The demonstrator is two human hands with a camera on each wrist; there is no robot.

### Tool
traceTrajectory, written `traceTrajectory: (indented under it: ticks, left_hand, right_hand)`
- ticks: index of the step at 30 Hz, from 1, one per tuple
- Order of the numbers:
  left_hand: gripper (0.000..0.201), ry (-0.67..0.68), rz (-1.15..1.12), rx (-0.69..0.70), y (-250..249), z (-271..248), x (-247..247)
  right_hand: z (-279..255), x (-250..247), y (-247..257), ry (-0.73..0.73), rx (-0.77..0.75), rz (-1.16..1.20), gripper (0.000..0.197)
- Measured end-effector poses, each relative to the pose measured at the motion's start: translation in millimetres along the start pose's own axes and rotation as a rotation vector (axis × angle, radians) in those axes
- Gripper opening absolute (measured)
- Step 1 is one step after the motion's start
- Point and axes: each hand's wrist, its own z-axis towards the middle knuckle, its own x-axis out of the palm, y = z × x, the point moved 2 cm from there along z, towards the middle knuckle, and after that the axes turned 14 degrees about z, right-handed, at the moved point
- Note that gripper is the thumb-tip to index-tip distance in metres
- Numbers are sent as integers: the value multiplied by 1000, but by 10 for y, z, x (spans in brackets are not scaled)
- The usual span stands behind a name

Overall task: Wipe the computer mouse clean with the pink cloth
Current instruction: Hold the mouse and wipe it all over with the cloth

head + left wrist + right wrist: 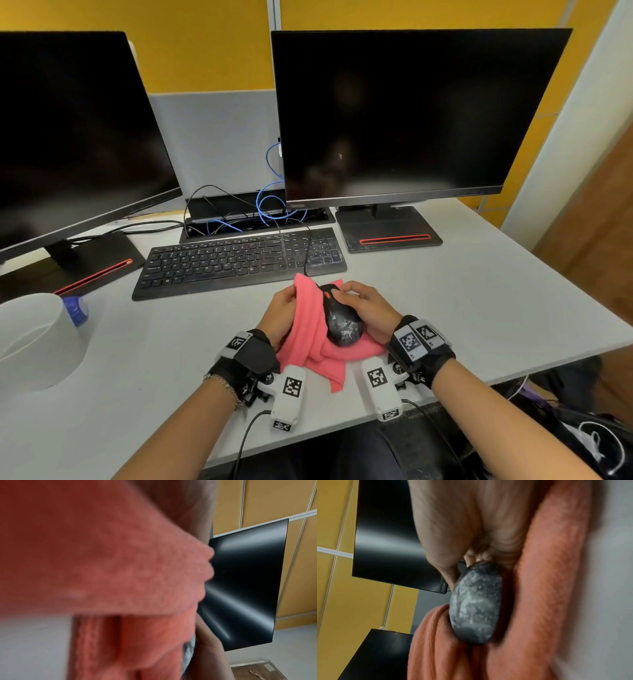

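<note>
A black keyboard (239,260) lies just beyond the hands on the grey desk (462,291), flanked by two dark monitors (411,113) on red-striped stands, with blue and black cables (270,205) between them and a white container (37,339) at the left edge. The black computer mouse (340,317), its back mottled with whitish residue, rests on the pink cloth (313,342) near the desk's front edge. The right hand (368,310) grips the mouse with curled fingers, while the left hand (281,313) holds a raised fold of cloth against the mouse's left side.
</note>
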Motion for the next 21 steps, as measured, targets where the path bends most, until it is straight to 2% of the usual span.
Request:
traceTrajectory:
  ticks: [5,12,21]
  left_hand:
    - [18,-3,111,49,-17,20,19]
    - [17,-40,96,7,-38,79,19]
    - [15,-3,9,10,10,-13,-6]
  right_hand:
    - [-15,17,6,13,-3,-12,15]
    - [14,8,-14,2,22,-49,17]
    - [0,4,1,1,11,-9,17]
